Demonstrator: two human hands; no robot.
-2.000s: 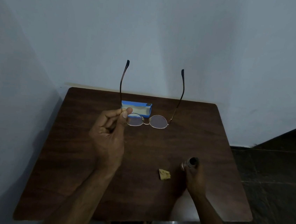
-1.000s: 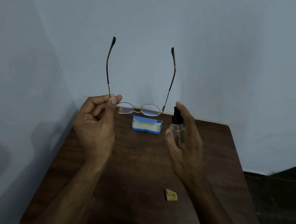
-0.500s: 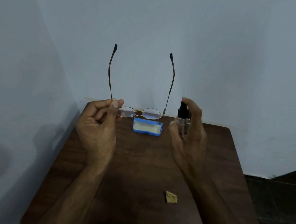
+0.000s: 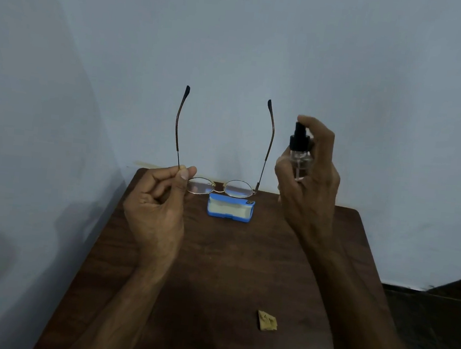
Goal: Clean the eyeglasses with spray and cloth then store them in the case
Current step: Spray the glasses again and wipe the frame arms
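Observation:
My left hand (image 4: 157,206) pinches the left hinge of thin metal-framed eyeglasses (image 4: 219,187), held above the table with both temples pointing up. A small clear spray bottle (image 4: 299,156) with a black pump top is gripped in my right hand (image 4: 307,188), just right of the glasses, with a fingertip resting on the pump. An open blue glasses case (image 4: 231,208) with a pale lining lies on the table below the lenses. The small folded tan cloth (image 4: 267,321) lies near the front right of the table.
A dark wooden table (image 4: 243,261) stands in a corner, with pale blue walls behind it and to its left. Dark floor shows past the table's right edge.
My right hand picked the spray bottle up from the table and raised it beside the glasses, a fingertip now on the pump. The left hand keeps the glasses held up.

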